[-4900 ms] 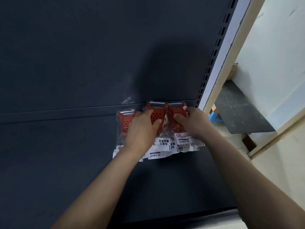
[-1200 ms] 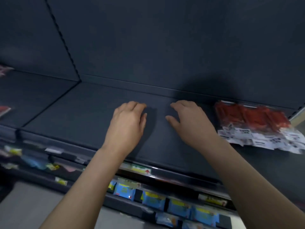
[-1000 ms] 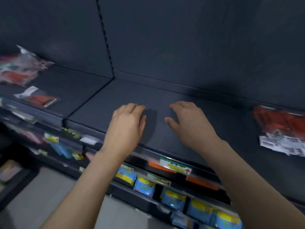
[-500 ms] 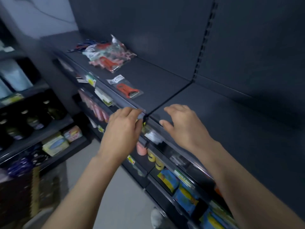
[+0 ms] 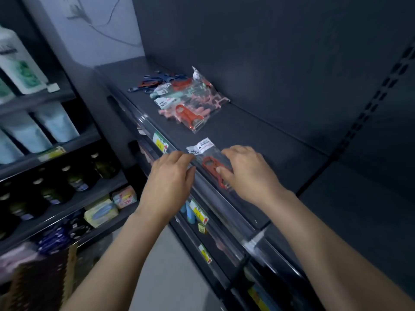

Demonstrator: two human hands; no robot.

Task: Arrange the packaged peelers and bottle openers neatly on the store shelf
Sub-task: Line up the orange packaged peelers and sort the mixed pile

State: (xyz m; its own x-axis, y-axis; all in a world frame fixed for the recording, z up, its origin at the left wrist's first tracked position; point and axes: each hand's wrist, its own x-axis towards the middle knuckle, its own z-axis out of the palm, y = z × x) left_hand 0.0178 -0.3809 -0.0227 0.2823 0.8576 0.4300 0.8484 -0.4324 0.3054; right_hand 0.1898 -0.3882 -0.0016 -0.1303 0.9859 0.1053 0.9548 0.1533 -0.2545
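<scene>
Swinging left from the tidied red row, both hands now reach the lone red pack [image 5: 211, 163] at the shelf [image 5: 258, 135] front edge, so next pick-up's starting: L hand [image 5: 170, 176] relaxed, tips by its label; R hand [image 5: 249, 173] arched over, thumb on it, grip unclear.

- one head-worn wide-angle view, looking forward and down, angled leftward along the dark store shelf [image 5: 258, 135]
- close in: shelf front edge crosses mid-frame, near the wearer
</scene>
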